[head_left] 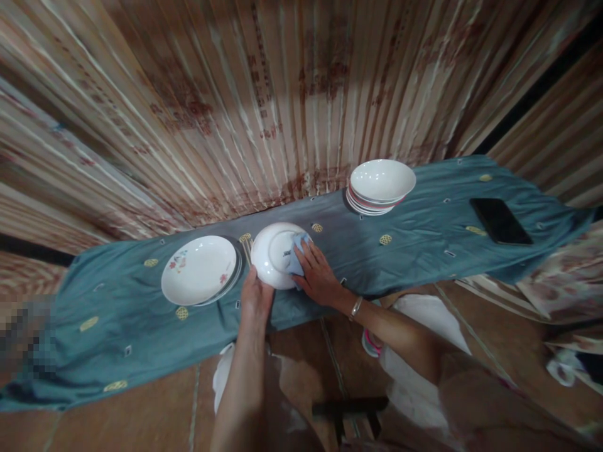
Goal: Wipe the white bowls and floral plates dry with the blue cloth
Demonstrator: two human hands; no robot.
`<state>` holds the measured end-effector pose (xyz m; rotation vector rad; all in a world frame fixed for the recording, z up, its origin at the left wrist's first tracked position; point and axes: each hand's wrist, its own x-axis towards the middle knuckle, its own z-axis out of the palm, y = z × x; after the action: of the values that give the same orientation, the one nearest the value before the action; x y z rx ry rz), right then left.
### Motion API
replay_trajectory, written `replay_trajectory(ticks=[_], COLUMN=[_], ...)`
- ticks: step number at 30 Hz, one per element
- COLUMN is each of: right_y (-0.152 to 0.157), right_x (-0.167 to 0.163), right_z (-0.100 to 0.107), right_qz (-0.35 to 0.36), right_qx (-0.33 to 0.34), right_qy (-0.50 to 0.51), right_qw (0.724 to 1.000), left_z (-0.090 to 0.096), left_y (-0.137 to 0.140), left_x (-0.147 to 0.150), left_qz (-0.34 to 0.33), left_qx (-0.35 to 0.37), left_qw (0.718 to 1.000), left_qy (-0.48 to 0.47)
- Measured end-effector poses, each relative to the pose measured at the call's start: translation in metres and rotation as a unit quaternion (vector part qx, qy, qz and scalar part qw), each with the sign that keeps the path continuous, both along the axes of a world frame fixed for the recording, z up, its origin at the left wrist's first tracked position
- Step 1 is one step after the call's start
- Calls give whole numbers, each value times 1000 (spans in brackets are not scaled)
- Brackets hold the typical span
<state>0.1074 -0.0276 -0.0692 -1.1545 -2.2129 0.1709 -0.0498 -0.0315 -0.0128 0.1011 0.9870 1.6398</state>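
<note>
A white plate (269, 248) is tilted up in front of me, its underside with a small dark mark facing me. My left hand (255, 294) grips its lower left rim. Against the right side of the underside, my right hand (319, 271) presses a light blue cloth (296, 260), fingers spread over it. Left of the held plate lies a stack of white plates (198, 270), the top one with a red flower print. Chopsticks (248, 251) partly show between that stack and the held plate.
A stack of white bowls (382, 181) stands toward the back right. Farther right lies a black phone (501, 221). The long narrow table wears a green-blue cloth (141, 339) with pineapple prints. Behind it hangs a pleated curtain (282, 94); a dark stool (351, 407) stands below.
</note>
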Motion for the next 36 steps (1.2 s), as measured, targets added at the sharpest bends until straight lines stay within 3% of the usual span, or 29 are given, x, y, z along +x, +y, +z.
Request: replay_trajectory(ticks=[7, 15, 24, 36], right_y=[-7, -8, 8, 20], right_x=[-6, -19, -30, -24], right_z=[2, 12, 26, 31], right_qz=[56, 69, 23, -27], right_qx=[24, 58, 53, 32], right_qy=[-25, -54, -59, -44], right_qw=[998, 994, 997, 998], left_z=[-5, -3, -2, -16], left_y=[1, 3, -2, 4], left_x=[0, 2, 6, 4], left_qz=[-17, 4, -28, -27], left_qx=[17, 0, 35, 60], left_qw=[1000, 1000, 999, 998], left_qy=[6, 11, 23, 18])
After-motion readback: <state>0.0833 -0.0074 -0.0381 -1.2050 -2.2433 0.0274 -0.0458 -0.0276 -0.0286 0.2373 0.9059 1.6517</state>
